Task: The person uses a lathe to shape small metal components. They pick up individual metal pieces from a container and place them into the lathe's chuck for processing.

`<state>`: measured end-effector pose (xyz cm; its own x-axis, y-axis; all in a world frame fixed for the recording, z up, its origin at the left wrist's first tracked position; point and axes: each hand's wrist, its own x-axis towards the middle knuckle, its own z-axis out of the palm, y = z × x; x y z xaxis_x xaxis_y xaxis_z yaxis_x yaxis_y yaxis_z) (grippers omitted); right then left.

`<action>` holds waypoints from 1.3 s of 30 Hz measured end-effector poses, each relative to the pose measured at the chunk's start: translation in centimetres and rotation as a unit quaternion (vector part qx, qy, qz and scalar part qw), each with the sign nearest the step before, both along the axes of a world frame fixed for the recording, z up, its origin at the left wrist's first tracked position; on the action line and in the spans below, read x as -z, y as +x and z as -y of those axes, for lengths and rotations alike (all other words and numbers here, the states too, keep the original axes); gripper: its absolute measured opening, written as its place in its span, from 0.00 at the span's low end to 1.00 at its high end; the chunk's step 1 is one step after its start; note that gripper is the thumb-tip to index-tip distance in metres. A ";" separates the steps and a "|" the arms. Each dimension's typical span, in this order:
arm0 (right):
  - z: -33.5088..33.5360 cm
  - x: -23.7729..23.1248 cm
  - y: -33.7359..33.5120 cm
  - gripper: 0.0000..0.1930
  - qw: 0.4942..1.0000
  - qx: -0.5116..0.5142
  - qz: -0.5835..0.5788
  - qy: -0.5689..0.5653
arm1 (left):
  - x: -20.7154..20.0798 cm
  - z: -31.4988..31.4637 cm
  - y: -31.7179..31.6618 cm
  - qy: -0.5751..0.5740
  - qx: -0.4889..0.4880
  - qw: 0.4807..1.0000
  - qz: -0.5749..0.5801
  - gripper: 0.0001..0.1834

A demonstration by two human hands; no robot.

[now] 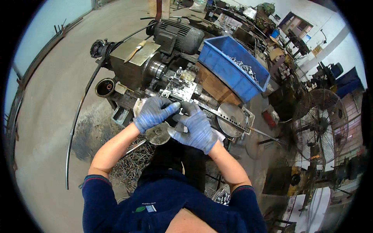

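Observation:
Both hands wear blue-grey knit gloves with dark coated fingers and meet in front of a small lathe. My left hand (152,114) is closed, its thumb reaching toward the right hand; whatever its curled fingers hold is hidden. My right hand (195,127) bends its fingers in around a small shiny metal piece (181,111) between the hands, too small to name. Just beyond them lies the lathe's carriage (180,90), scattered with bright chips, with the spindle chuck (157,69) at its left. A round metal handwheel (158,134) sits below the left hand.
A blue plastic bin (233,66) with small metal parts stands beyond the lathe, beside a motor (178,35). A brush (136,50) lies on the headstock. A perforated bar (221,115) runs rightward. A fan (320,126) stands right; metal scraps (130,171) cover the floor below.

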<state>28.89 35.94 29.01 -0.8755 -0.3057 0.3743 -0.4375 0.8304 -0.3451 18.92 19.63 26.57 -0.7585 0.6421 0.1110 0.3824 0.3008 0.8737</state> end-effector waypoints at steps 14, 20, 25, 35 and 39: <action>0.2 1.8 -19.5 0.28 0.935 0.074 0.083 0.337 | -0.6 25.6 -4.4 -0.037 -0.289 0.956 -0.035 0.20; 0.3 2.4 -21.5 0.22 0.903 0.082 0.141 0.397 | 8.8 40.6 -1.6 -0.213 -0.401 0.889 -0.064 0.18; 0.3 2.4 -21.3 0.22 0.912 0.071 0.145 0.377 | 13.7 38.8 0.9 0.024 -0.497 0.861 0.106 0.19; 1.7 1.4 -21.5 0.27 0.895 0.086 0.172 0.402 | 10.7 34.4 -0.7 -0.309 -0.434 0.843 -0.069 0.27; 2.8 2.0 -22.9 0.32 0.883 0.104 0.195 0.414 | 12.0 35.4 -2.4 -0.407 -0.389 0.821 -0.093 0.20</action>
